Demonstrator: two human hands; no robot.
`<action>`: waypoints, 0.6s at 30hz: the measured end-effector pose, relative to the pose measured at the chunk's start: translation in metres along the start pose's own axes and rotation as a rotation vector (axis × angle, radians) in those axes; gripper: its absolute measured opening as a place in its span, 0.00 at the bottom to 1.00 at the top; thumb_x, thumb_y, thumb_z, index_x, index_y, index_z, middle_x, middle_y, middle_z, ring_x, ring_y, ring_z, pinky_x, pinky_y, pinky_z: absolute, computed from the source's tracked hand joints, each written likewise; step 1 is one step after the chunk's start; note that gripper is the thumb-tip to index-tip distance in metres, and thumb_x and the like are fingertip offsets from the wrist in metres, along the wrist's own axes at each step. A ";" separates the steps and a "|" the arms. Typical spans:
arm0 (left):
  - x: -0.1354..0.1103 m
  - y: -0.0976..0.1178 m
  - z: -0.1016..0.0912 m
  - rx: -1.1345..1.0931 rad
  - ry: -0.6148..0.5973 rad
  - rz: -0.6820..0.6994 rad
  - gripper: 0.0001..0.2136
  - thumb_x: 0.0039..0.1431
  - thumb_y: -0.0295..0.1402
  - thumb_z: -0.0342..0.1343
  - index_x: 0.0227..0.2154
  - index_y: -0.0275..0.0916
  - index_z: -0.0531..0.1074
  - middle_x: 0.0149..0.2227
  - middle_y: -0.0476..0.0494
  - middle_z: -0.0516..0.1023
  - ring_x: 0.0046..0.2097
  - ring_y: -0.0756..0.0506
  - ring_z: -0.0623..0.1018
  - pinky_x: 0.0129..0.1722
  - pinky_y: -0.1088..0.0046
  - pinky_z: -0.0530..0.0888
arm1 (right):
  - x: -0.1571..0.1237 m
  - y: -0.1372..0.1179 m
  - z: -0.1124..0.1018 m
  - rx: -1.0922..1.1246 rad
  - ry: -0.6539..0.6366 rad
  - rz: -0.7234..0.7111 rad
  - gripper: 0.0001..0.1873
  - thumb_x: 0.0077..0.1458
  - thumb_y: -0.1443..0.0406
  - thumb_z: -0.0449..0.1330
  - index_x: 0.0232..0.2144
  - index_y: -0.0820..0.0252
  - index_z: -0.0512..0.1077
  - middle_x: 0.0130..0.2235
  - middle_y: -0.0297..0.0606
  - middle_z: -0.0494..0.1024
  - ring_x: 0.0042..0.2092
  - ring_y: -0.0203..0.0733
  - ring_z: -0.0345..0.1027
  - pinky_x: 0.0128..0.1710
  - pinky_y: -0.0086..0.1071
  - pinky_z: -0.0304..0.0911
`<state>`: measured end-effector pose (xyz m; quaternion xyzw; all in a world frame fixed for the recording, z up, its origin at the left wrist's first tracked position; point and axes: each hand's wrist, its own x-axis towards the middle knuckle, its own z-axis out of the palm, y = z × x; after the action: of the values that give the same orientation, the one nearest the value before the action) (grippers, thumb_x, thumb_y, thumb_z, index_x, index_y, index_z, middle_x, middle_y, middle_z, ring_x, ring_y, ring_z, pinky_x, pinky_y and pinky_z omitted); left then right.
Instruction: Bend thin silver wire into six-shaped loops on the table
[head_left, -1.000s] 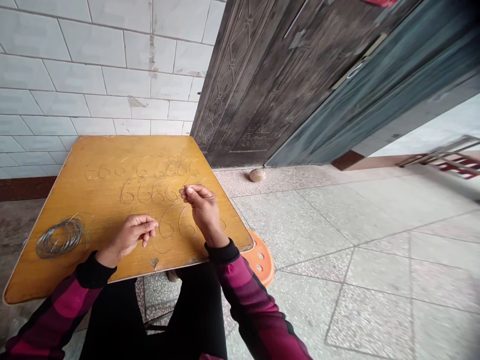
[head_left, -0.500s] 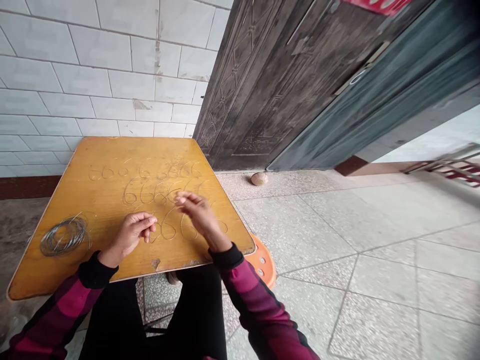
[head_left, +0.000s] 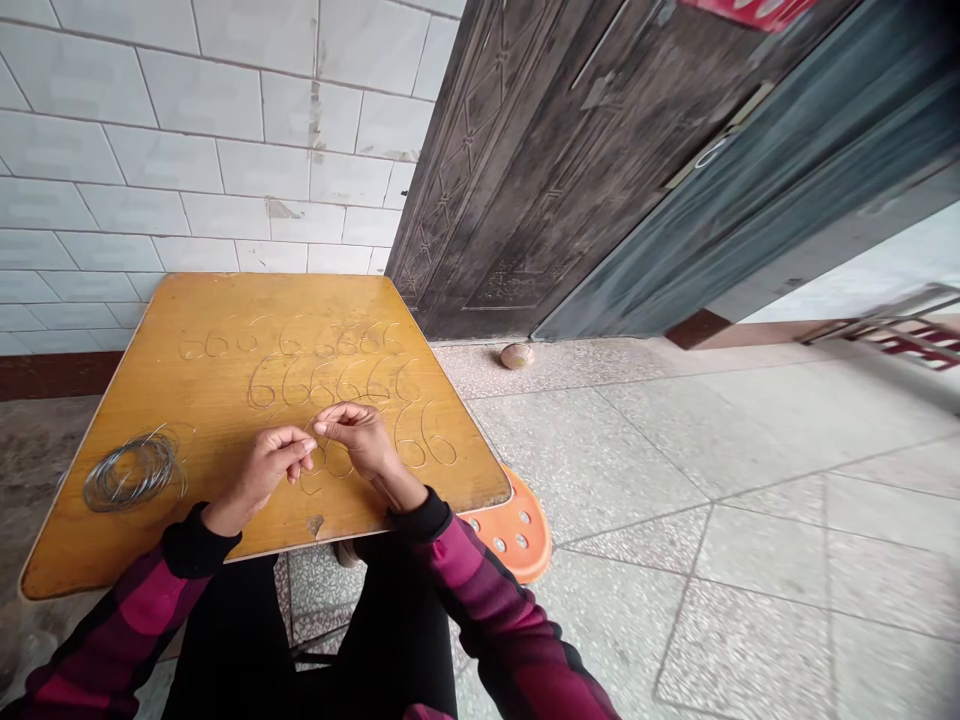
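Note:
My left hand rests on the wooden table near its front edge, fingers curled in a pinch on a thin wire piece. My right hand is close beside it, fingertips pinched together on the same wire. Behind my hands lie rows of bent wire loops shaped like the figure six, set out in three lines. A coil of grey wire lies at the table's left.
A white tiled wall runs behind the table. A dark patterned metal door stands at the right. An orange plastic stool sits under the table's right corner. A small round object lies on the terrazzo floor by the door.
My right hand has come down and left from the middle row of loops to meet my left hand. My left hand has hardly moved.

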<state>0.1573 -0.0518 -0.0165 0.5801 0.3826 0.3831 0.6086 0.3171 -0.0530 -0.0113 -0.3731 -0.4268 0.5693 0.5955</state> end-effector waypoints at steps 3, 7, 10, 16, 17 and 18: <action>-0.001 -0.001 0.000 0.026 -0.014 0.014 0.11 0.52 0.37 0.58 0.20 0.36 0.71 0.20 0.48 0.73 0.18 0.54 0.66 0.20 0.78 0.63 | 0.008 -0.011 -0.010 0.042 0.090 0.002 0.12 0.31 0.63 0.74 0.22 0.58 0.76 0.24 0.30 0.77 0.26 0.31 0.68 0.30 0.28 0.65; -0.003 -0.001 0.002 0.024 -0.017 0.019 0.11 0.52 0.37 0.58 0.19 0.36 0.70 0.20 0.49 0.73 0.19 0.54 0.66 0.20 0.78 0.63 | 0.020 -0.030 -0.026 0.112 0.158 0.004 0.14 0.29 0.64 0.74 0.22 0.58 0.75 0.23 0.29 0.77 0.26 0.31 0.68 0.28 0.26 0.64; -0.004 0.002 0.004 -0.002 0.008 0.006 0.12 0.51 0.38 0.59 0.19 0.36 0.71 0.20 0.48 0.73 0.19 0.54 0.66 0.21 0.77 0.64 | 0.026 -0.044 -0.038 0.166 0.211 -0.035 0.15 0.30 0.65 0.74 0.24 0.58 0.75 0.24 0.29 0.77 0.26 0.30 0.69 0.28 0.25 0.64; -0.002 0.010 0.003 -0.175 0.126 -0.043 0.12 0.46 0.38 0.63 0.20 0.35 0.71 0.21 0.48 0.73 0.20 0.54 0.67 0.20 0.78 0.64 | 0.029 -0.065 -0.063 0.231 0.326 -0.210 0.12 0.40 0.66 0.70 0.29 0.54 0.74 0.29 0.27 0.77 0.30 0.29 0.69 0.30 0.24 0.66; -0.001 0.011 0.002 -0.212 0.149 -0.046 0.12 0.46 0.38 0.63 0.21 0.35 0.70 0.21 0.49 0.73 0.20 0.54 0.67 0.20 0.78 0.64 | 0.025 -0.064 -0.064 0.227 0.346 -0.212 0.11 0.41 0.66 0.70 0.30 0.54 0.74 0.30 0.28 0.77 0.30 0.29 0.69 0.30 0.24 0.66; -0.001 0.012 0.000 -0.248 0.169 -0.045 0.12 0.46 0.38 0.63 0.21 0.35 0.70 0.22 0.49 0.74 0.21 0.54 0.68 0.20 0.78 0.64 | 0.019 -0.060 -0.064 0.216 0.355 -0.198 0.11 0.41 0.65 0.70 0.30 0.54 0.75 0.30 0.28 0.77 0.30 0.29 0.69 0.30 0.24 0.65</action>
<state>0.1571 -0.0521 -0.0046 0.4573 0.3952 0.4612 0.6496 0.3980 -0.0354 0.0235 -0.3576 -0.2864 0.4759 0.7508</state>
